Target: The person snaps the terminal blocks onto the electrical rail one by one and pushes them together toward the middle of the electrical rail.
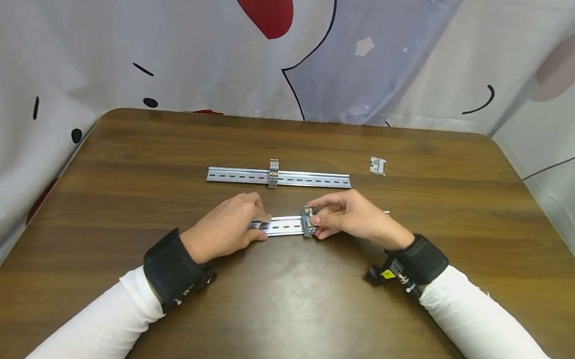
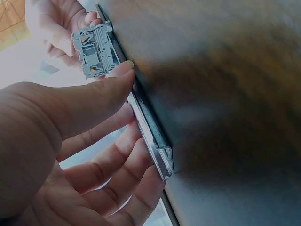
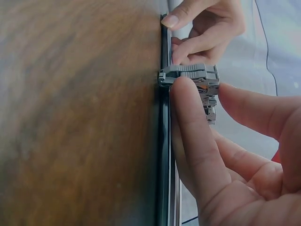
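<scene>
A slotted metal DIN rail (image 1: 284, 226) lies on the table between both hands. My left hand (image 1: 228, 225) grips its left end, thumb on the near edge and fingers along the far edge. Grey terminal blocks (image 1: 307, 221) with orange parts stand on the rail, right of the left hand. My right hand (image 1: 347, 217) pinches these blocks between thumb and fingers, covering part of the rail's right side. In the right wrist view, the blocks' grey ribbed side (image 3: 190, 73) sits against the rail, with fingertips touching it.
Farther back lies a second DIN rail (image 1: 312, 179), with grey-and-orange terminal blocks (image 1: 274, 173) clipped near its middle. A loose pale terminal part (image 1: 378, 166) lies at the back right of the brown wooden table (image 1: 296, 301). A printed curtain (image 1: 183, 47) hangs behind.
</scene>
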`<action>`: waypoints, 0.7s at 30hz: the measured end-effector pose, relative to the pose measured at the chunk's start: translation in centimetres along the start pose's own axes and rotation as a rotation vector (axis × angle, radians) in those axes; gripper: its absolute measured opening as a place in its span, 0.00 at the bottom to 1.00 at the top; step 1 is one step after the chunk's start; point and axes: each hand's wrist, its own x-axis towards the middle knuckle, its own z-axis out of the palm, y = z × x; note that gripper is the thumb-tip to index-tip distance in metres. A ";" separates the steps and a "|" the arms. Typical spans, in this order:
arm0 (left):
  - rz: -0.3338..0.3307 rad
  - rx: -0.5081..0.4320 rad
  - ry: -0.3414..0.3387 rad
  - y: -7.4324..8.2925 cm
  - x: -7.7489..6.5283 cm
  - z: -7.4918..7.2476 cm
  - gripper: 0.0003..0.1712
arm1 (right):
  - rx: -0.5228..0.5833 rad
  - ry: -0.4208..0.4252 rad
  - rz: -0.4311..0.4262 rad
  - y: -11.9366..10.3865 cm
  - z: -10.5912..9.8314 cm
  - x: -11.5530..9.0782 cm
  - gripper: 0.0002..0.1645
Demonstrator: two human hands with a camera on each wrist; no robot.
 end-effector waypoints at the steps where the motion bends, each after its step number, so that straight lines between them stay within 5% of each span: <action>1: 0.001 0.000 0.001 0.0 0.0 0.0 0.20 | 0.002 0.000 0.003 -0.1 0.1 0.0 0.26; 11: -0.012 0.021 -0.004 -0.1 0.3 -0.1 0.22 | -0.084 0.030 -0.002 -0.8 -1.2 -0.2 0.24; 21: 0.018 0.004 0.008 -0.2 0.2 0.1 0.19 | -0.869 0.491 -0.021 0.2 -9.6 0.0 0.19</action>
